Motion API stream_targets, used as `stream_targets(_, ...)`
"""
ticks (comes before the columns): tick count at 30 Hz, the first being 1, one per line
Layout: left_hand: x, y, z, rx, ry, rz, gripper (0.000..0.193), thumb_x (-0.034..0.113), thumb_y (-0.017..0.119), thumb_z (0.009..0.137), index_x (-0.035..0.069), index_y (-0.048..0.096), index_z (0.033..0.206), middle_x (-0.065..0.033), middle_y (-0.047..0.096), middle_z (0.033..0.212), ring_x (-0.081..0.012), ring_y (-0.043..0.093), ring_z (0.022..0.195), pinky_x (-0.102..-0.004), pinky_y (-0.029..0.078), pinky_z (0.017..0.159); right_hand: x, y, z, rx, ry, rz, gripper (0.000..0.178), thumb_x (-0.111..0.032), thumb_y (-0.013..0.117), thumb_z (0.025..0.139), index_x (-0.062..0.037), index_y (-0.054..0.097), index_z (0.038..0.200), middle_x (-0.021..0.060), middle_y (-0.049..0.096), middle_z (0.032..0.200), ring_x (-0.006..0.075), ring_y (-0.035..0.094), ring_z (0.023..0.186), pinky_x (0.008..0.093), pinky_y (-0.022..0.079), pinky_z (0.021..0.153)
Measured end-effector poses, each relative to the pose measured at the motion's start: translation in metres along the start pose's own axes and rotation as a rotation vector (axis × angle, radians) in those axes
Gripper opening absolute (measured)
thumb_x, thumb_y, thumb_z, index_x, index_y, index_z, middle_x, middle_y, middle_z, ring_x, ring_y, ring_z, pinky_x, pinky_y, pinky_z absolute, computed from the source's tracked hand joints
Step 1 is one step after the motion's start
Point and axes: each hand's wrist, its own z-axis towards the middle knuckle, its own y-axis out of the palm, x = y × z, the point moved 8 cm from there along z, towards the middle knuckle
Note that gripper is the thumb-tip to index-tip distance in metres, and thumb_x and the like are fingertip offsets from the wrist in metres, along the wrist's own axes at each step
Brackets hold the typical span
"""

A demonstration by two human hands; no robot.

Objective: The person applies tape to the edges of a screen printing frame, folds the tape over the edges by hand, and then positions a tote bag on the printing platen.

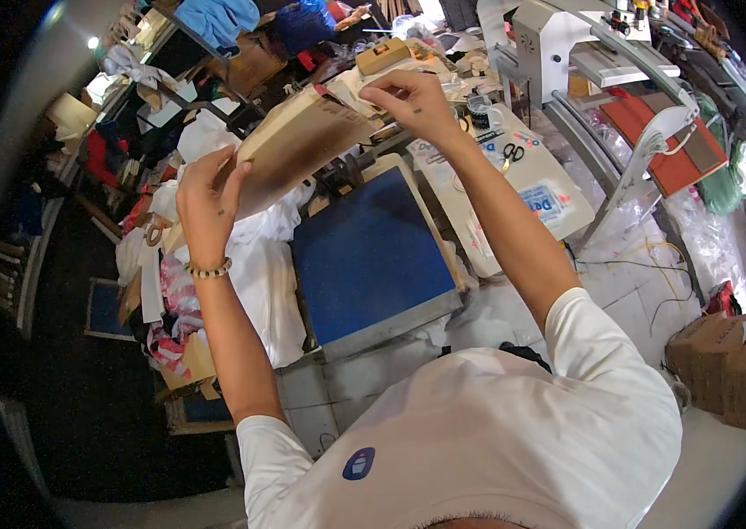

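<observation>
Both hands grip a brown board above the blue platen.
Left hand [208, 198] clasps the board [298, 145] low; right hand [408, 99] pinches its top; better kept level over the platen [369, 256].

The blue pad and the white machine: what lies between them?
In the head view, a white table lies between the blue pad and the white machine, bearing scissors and a mug.

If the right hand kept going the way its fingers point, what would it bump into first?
Probably the flat brown cardboard sheet: the right hand already pinches its top corner, fingers pointing left and down onto it. The left hand holds the lower edge.
</observation>
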Motion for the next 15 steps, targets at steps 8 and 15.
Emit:
stream_targets(8, 0.001, 0.006, 0.003, -0.037, -0.059, -0.002, 0.019, 0.016, 0.076, 0.082, 0.001, 0.072, 0.093, -0.0127, 0.071, 0.091, -0.0276, 0.067, 0.080, -0.0346, 0.052, 0.073, -0.019, 0.024, 0.014, -0.062, -0.165, 0.011, 0.023, -0.024, 0.078, 0.084, -0.0046, 0.076, 0.096, 0.0070, 0.073, 0.082, 0.0123, 0.067, 0.070, 0.0259, 0.053, 0.063)
stream_targets(15, 0.003, 0.008, 0.005, -0.060, -0.057, 0.032, 0.019, 0.016, 0.076, 0.083, 0.001, 0.071, 0.092, -0.0131, 0.071, 0.090, -0.0273, 0.067, 0.079, -0.0343, 0.052, 0.071, -0.030, 0.028, 0.017, -0.071, -0.271, -0.096, 0.023, -0.026, 0.074, 0.088, -0.0052, 0.075, 0.098, 0.0096, 0.071, 0.083, 0.0184, 0.069, 0.069, 0.0298, 0.055, 0.063)
